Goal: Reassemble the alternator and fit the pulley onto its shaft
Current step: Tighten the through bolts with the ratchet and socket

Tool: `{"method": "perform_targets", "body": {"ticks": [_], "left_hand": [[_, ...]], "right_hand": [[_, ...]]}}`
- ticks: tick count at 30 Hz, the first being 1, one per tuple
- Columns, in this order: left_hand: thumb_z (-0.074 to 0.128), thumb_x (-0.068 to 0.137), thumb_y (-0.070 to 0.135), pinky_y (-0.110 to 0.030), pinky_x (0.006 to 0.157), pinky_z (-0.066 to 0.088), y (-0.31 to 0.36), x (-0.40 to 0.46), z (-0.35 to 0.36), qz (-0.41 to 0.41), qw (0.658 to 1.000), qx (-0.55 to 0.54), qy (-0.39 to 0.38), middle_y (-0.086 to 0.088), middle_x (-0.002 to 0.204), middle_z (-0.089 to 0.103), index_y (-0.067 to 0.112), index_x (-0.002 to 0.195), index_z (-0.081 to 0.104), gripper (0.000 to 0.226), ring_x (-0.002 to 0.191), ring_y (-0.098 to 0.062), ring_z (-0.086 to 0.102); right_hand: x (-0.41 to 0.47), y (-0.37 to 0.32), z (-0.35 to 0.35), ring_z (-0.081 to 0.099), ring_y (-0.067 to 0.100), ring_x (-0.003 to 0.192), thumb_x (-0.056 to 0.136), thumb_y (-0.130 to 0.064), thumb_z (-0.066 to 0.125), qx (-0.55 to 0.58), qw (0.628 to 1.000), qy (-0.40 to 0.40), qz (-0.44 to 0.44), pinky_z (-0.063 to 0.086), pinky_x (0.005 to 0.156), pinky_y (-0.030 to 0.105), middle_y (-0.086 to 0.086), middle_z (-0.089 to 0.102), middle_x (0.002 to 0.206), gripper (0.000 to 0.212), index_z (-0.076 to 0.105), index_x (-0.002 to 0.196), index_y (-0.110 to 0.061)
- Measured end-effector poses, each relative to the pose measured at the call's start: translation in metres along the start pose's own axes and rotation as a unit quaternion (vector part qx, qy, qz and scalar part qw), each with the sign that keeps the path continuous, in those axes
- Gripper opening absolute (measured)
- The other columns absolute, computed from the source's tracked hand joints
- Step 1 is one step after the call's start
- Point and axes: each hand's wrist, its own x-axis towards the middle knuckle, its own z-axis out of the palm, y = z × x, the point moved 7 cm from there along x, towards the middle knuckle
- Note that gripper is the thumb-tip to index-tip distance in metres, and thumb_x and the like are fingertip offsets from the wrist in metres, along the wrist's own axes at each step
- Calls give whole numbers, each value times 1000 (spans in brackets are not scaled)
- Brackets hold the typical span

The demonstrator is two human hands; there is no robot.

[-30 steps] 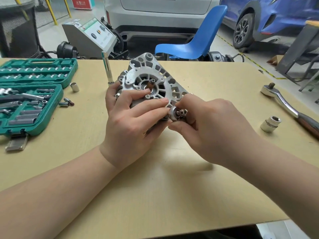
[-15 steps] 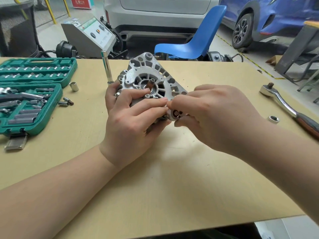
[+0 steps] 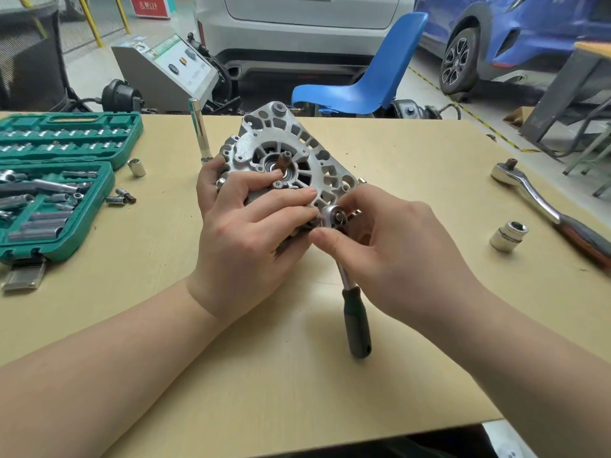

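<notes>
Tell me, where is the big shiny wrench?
The big ratchet wrench lies at the table's right edge, just beyond a loose socket, right of both hands.

The left hand (image 3: 246, 233) grips the alternator (image 3: 291, 160) tilted on the worktop (image 3: 413, 153); just right of it, the right hand (image 3: 393, 249) pinches a small ratchet's (image 3: 355, 312) head.

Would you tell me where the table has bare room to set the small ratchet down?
Bare table lies between the alternator and large ratchet, and along the near edge below both forearms. The left is crowded by the socket case and loose sockets.
</notes>
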Motion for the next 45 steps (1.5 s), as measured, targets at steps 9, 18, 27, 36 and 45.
{"method": "perform_targets", "body": {"ticks": [9,18,27,36,45], "left_hand": [[90,86,51,-62,114,40,-12,7,-10,22,999,-15,-27,-9,151,54,21,143,52,75,129,-39,55],[97,66,59,-37,130,30,-62,-4,0,-187,956,-202,-99,-4,167,30,23,165,26,127,158,-18,31],[99,49,62,-20,123,35,-86,-10,13,-261,904,-300,-159,40,156,37,33,166,23,142,148,6,42],[103,47,62,-8,118,29,-91,-14,12,-229,927,-259,-146,39,153,28,52,164,18,145,147,10,35],[104,56,56,-50,117,48,-64,-17,12,-191,965,-168,-65,-6,161,32,22,159,24,135,152,-28,39]], "right_hand": [[12,17,-35,60,11,76,91,-37,73,97,992,57,-50,44,67,17,-12,64,85,27,69,117,-37],[10,1,-9,69,19,96,90,-29,75,29,990,-16,-138,59,87,41,-11,71,104,34,72,123,-24],[30,-17,-11,63,29,94,92,-26,76,-72,974,-74,-202,56,81,49,-5,73,100,28,73,119,-17],[35,-20,-14,61,24,78,83,-41,77,-117,974,-103,-163,53,70,42,-10,68,79,23,73,102,-29],[15,-6,2,70,16,58,82,-47,85,64,997,-27,29,59,56,43,-1,71,66,34,61,80,-23]]}}
